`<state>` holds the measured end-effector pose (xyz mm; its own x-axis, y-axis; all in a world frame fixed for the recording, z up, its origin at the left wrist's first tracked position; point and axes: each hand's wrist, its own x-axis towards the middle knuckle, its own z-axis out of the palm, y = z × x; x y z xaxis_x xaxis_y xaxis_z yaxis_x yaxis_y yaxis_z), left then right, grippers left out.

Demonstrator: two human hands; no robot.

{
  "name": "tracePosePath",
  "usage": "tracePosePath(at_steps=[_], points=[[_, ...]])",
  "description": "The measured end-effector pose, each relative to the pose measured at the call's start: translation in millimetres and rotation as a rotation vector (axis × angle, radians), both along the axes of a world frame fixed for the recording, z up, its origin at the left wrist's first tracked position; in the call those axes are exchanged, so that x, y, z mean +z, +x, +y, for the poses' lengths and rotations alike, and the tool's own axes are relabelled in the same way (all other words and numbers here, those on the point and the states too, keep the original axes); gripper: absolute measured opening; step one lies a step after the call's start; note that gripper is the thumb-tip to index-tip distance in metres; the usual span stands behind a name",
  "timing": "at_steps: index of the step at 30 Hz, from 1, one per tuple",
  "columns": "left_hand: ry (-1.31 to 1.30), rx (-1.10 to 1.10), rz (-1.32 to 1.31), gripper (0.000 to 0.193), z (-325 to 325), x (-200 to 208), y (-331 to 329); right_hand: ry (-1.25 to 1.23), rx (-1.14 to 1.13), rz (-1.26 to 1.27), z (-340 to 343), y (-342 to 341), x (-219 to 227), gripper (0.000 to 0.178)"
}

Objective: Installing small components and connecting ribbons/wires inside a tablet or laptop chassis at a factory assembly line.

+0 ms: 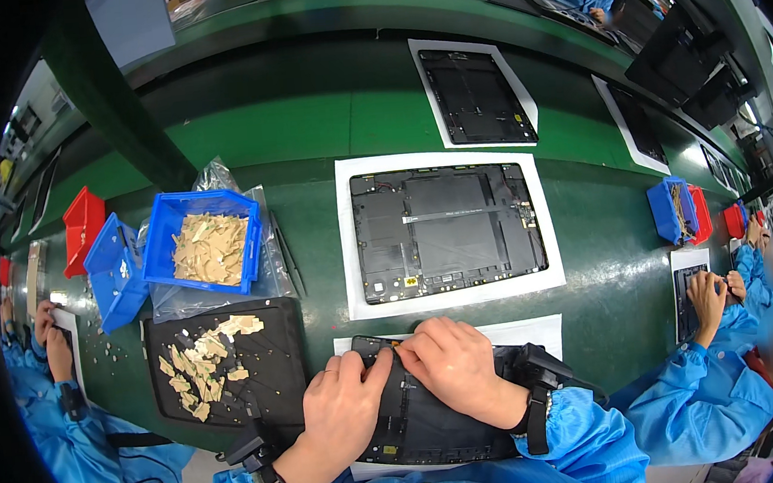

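A black tablet housing [419, 425] lies on white paper in front of me, its inner side up. Over its far left corner both my hands meet. My left hand [345, 408] is closed, with thumb and forefinger pressed together at the housing. My right hand [451, 364] bends its fingers into a pinch beside them. A tiny orange piece [395, 342] shows at the right fingertips; what either pinch holds is too small to make out. Beyond my hands, a second open tablet housing [458, 227] with a dark flat battery area rests on a white sheet.
At left, a black tray [276, 341] carries tan peeled scraps. Behind it stands a blue bin [156, 260] of similar scraps, near another blue bin [116, 272] and a red bin [84, 231]. Tweezers [288, 260] lie beside them. Co-workers in blue sit on both sides.
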<state>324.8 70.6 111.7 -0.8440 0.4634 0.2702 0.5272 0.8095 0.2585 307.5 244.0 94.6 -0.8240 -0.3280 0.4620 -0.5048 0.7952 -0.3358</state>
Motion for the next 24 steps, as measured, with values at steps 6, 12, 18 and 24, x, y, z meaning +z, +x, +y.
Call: tracePosePath(at_steps=[6, 12, 18, 24], points=[[-0.141, -0.073, 0.014, 0.035, -1.7, 6.4, -7.1, -0.034, -0.073, -0.132, -0.1, 0.9, 9.4, 0.022], [-0.064, -0.136, -0.024, 0.039, -10.2, 4.3, -11.4, -0.314, -0.116, -0.627, 25.4, -6.2, 24.6, 0.025], [-0.157, -0.173, 0.002, 0.046, 0.7, 9.7, -10.6, -0.283, -0.021, -0.313, 22.9, -2.0, 8.5, 0.008], [-0.269, -0.162, 0.021, 0.056, 0.4, -1.3, -1.6, -0.276, -0.015, -0.340, 24.3, -2.2, 9.1, 0.007]])
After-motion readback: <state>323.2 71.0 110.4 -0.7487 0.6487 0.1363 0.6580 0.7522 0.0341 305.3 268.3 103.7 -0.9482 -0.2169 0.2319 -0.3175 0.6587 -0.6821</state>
